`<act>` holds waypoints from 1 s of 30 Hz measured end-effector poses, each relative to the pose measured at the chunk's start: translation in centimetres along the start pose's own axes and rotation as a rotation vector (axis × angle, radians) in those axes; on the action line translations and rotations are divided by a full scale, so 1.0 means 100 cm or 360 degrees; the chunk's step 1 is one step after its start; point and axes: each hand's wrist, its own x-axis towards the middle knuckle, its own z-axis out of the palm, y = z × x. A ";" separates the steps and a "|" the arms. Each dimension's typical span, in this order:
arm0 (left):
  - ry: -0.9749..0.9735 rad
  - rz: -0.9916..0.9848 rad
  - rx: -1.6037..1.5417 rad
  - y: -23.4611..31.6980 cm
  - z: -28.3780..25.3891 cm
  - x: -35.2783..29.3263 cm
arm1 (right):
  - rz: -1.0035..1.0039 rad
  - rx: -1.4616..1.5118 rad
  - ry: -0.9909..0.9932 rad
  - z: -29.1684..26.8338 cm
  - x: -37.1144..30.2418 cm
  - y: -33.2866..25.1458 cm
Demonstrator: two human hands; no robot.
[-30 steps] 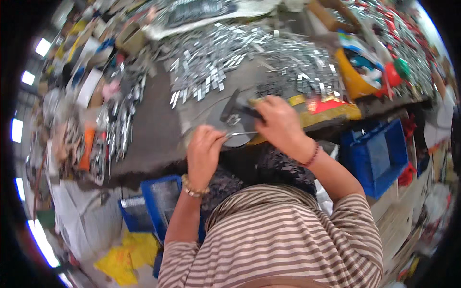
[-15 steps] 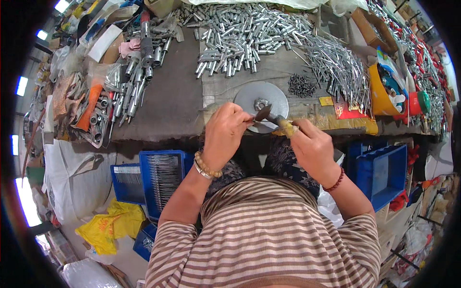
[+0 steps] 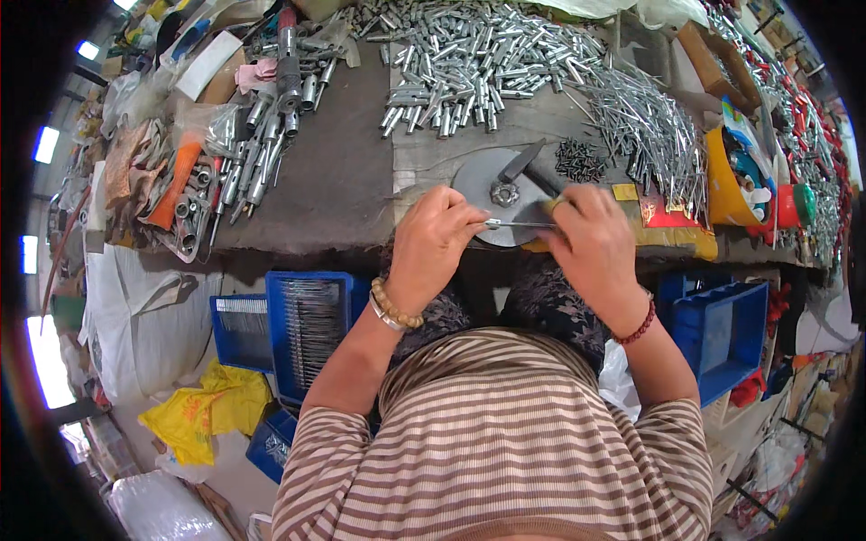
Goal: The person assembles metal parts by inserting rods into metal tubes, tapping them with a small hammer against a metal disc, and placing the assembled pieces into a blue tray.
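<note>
Rod (image 3: pixel 523 224) over disc's (image 3: pixel 474 180) 6 o'clock side, likely light, stiff, slick, best pinched near its ends: left hand (image 3: pixel 437 236) pinching 9 o'clock end, blurred right hand (image 3: pixel 595 252) gripping hammer (image 3: pixel 521 163), rod contact unclear.

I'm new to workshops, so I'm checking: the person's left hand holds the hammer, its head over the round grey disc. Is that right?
The hand is wrong: the head view shows the right hand holding the hammer, its head over the round grey disc.
</note>
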 end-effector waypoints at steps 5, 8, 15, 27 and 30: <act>-0.0025 -0.0045 -0.0006 -0.001 0.000 -0.004 | 0.0088 0.0080 -0.0127 0.012 -0.018 -0.019; 0.0197 0.0096 0.0079 0.006 0.004 -0.008 | 0.0425 0.0628 -0.0348 0.017 -0.029 -0.021; 0.0073 -0.0973 -0.1022 0.029 0.014 -0.037 | 0.1083 0.1608 -0.0774 0.021 -0.037 -0.033; 0.0264 -0.1087 -0.1594 0.025 0.004 -0.054 | 0.1026 0.1585 -0.0774 0.028 -0.036 -0.059; 0.0471 -0.1032 -0.1514 0.010 -0.017 -0.079 | 0.1117 0.1726 -0.0697 0.033 -0.040 -0.049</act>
